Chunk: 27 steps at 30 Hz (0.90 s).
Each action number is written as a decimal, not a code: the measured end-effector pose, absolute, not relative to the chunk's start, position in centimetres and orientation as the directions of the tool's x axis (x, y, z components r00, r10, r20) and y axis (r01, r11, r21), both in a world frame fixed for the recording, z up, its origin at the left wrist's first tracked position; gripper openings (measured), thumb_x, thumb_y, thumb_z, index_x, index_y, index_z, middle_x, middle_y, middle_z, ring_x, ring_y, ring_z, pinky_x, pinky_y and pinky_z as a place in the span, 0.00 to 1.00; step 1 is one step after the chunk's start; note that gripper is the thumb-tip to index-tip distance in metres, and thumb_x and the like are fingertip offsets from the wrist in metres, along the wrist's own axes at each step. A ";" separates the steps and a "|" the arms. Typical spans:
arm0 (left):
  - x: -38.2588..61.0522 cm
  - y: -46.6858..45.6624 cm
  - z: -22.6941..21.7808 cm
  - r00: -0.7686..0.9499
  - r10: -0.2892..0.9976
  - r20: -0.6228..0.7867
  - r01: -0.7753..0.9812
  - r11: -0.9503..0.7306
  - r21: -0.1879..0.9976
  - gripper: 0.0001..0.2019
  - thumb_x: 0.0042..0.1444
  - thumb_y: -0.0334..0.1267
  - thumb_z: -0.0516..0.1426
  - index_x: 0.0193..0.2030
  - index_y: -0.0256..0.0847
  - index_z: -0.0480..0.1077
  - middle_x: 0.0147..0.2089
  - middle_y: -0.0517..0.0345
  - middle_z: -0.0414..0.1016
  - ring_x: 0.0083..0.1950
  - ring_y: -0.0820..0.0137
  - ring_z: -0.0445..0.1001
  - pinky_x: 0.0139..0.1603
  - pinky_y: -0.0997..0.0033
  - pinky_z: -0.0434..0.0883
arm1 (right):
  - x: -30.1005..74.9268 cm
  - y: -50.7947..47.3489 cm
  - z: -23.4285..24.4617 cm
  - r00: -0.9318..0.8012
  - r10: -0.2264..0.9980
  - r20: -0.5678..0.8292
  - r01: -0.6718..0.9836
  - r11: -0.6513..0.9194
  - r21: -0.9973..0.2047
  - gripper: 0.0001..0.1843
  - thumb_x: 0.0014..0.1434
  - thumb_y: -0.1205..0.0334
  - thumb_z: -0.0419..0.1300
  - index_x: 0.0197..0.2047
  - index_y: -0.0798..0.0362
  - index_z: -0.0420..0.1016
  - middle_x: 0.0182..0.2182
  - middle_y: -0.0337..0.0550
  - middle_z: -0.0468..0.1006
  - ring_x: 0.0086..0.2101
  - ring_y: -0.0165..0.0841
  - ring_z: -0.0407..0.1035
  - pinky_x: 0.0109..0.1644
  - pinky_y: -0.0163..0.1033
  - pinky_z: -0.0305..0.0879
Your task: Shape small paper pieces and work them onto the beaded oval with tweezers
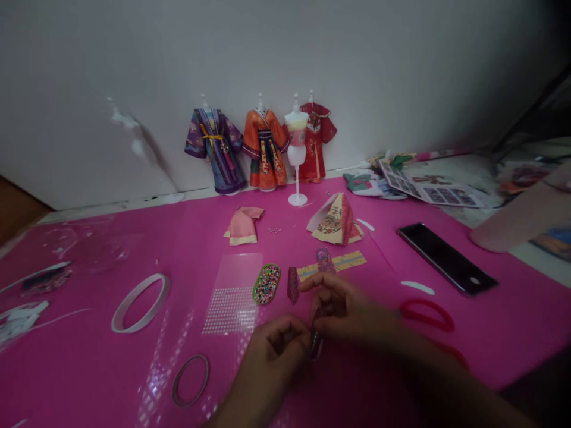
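Note:
Near the front middle, my left hand [279, 348] and my right hand [341, 306] meet with fingers pinched. Between them is a small dark red strip [315, 349] with pale dots along it, partly covered by the fingers. Just beyond lie a patterned dark red tab [292, 284] and a yellow band [352, 260] with a round purple ornament [323, 259]. To the left is a green-rimmed oval tray [255, 294] of multicoloured beads. Beside it rests a clear sheet of small stick-on gems [229, 309]. Red-handled scissors [428, 315] are partly hidden behind my right forearm.
Doll dress forms stand along the wall, several dressed, one [297, 156] mostly bare. A pink doll top [244, 227] and skirt [335, 221] lie mid-table. Tape rolls [140, 303] are left; a phone [446, 257] and pale cylinder [517, 214] are right.

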State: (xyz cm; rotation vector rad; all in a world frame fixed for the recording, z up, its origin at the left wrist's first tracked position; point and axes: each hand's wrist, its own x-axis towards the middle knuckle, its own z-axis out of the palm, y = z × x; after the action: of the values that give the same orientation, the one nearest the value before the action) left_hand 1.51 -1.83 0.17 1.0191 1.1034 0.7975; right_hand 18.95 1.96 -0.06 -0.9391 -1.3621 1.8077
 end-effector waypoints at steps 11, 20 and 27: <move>1.3 -2.0 -0.9 0.264 0.927 -0.264 -0.048 0.286 0.957 0.08 0.48 0.39 0.58 0.20 0.43 0.68 0.17 0.68 0.61 0.19 0.76 0.57 0.24 0.74 0.59 | 18.8 2.0 -0.3 -0.531 0.834 -0.153 -0.109 -0.246 -0.963 0.25 0.47 0.72 0.65 0.49 0.52 0.68 0.26 0.32 0.73 0.26 0.27 0.68 0.30 0.34 0.58; 1.3 -1.7 -0.1 0.252 0.908 -0.336 -0.017 0.351 0.936 0.12 0.48 0.44 0.60 0.20 0.42 0.67 0.14 0.67 0.65 0.14 0.76 0.60 0.16 0.77 0.54 | 18.9 2.3 -0.1 -0.535 0.834 -0.135 -0.131 -0.239 -0.962 0.20 0.52 0.64 0.66 0.47 0.52 0.69 0.25 0.32 0.73 0.25 0.27 0.68 0.31 0.34 0.60; 1.1 -1.7 -1.6 0.272 0.900 -0.340 -0.108 0.380 0.919 0.20 0.51 0.56 0.62 0.25 0.41 0.68 0.12 0.62 0.70 0.12 0.75 0.64 0.15 0.78 0.57 | 19.1 2.6 -0.6 -0.514 0.852 -0.100 -0.132 -0.194 -0.972 0.26 0.47 0.67 0.71 0.49 0.51 0.68 0.25 0.29 0.71 0.24 0.25 0.64 0.28 0.32 0.57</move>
State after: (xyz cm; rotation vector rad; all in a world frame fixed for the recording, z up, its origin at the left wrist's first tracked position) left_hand 1.12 -1.66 -1.61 0.9335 1.0695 0.8311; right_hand 19.09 2.60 -0.60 -0.8831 -1.3603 1.7905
